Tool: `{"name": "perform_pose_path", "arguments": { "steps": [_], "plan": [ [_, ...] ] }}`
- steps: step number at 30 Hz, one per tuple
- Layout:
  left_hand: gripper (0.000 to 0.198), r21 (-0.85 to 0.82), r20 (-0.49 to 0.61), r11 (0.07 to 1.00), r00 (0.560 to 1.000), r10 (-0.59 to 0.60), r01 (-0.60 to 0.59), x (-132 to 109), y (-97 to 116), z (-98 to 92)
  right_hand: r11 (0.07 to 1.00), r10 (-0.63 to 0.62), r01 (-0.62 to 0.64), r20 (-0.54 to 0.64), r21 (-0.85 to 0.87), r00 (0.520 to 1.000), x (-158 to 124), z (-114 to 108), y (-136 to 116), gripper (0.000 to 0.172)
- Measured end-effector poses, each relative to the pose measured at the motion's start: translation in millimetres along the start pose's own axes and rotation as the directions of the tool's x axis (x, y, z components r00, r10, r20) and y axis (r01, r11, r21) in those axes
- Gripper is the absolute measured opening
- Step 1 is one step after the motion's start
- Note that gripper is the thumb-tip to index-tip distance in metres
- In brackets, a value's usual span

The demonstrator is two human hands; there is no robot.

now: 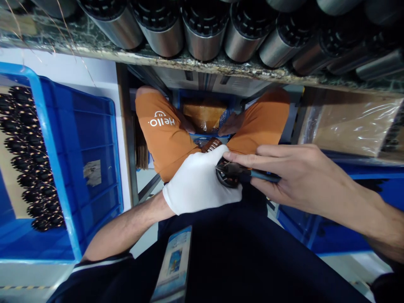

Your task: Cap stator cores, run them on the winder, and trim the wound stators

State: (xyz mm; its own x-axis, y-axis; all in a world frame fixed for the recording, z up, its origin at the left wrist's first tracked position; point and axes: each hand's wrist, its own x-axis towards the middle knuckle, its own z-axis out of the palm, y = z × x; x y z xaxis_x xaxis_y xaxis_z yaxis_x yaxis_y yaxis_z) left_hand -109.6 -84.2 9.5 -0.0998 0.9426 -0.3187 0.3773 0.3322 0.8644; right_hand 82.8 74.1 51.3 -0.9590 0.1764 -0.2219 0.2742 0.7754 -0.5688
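My left hand (202, 183), in a white glove, is closed around a black round part (227, 180) above my lap. Bits of copper colour show inside that part, though its far side is hidden in the glove. My bare right hand (293, 176) grips a pair of cutting pliers (267, 175) with dark blue-grey handles. The pliers' jaws lie over the open face of the round part. Whether the jaws are closed on a wire cannot be made out.
Metal cylinders with black slotted tops (205, 31) line the worn bench edge (189, 62). At left, a blue bin (83, 139) holds several rows of black copper-wound parts (30, 168). Thin copper wires (74, 42) hang nearby. A plastic-wrapped carton (350, 122) and another blue bin (328, 235) are at right.
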Motion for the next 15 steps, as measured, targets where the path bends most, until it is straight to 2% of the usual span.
{"name": "perform_pose_path", "arguments": {
  "steps": [3, 5, 7, 9, 10, 11, 13, 15],
  "plan": [
    [0.027, -0.192, 0.078, 0.979, 0.996, -0.051, 0.065, 2.4, -5.6, -0.8, 0.981, 0.022, -0.033, 0.059, 0.192, 0.998, 2.6, -3.5, 9.2, 0.053],
    [0.028, -0.423, 0.188, 0.89, 0.977, -0.097, 0.17, 5.8, -9.8, -0.5, 0.954, 0.041, -0.054, 0.049, 0.295, 0.998, 6.5, -3.0, 14.7, 0.05],
    [0.024, -0.665, 0.318, 0.678, 0.94, -0.123, 0.314, 9.6, -13.0, 2.2, 0.943, 0.054, -0.048, -0.008, 0.331, 0.999, 11.7, 1.5, 15.8, 0.062],
    [0.024, -0.792, 0.407, 0.453, 0.907, -0.107, 0.409, 12.2, -15.3, 7.4, 0.935, 0.053, -0.016, -0.094, 0.355, 0.994, 17.8, 8.7, 12.7, 0.076],
    [0.027, -0.822, 0.424, 0.378, 0.901, -0.091, 0.425, 12.6, -16.6, 10.5, 0.926, 0.059, -0.005, -0.132, 0.377, 0.989, 20.9, 12.3, 11.0, 0.073],
    [0.033, -0.839, 0.419, 0.347, 0.904, -0.082, 0.42, 12.2, -18.2, 13.3, 0.914, 0.078, -0.011, -0.148, 0.407, 0.986, 23.5, 15.3, 9.9, 0.067],
    [0.047, -0.834, 0.325, 0.437, 0.94, -0.102, 0.335, 9.0, -23.0, 16.6, 0.864, 0.141, -0.066, -0.114, 0.499, 0.983, 26.7, 18.6, 11.8, 0.056],
    [0.057, -0.779, 0.124, 0.598, 0.981, -0.146, 0.187, 2.8, -29.6, 15.2, 0.784, 0.204, -0.141, -0.036, 0.604, 0.978, 26.3, 18.5, 18.3, 0.052]
  ]
}}
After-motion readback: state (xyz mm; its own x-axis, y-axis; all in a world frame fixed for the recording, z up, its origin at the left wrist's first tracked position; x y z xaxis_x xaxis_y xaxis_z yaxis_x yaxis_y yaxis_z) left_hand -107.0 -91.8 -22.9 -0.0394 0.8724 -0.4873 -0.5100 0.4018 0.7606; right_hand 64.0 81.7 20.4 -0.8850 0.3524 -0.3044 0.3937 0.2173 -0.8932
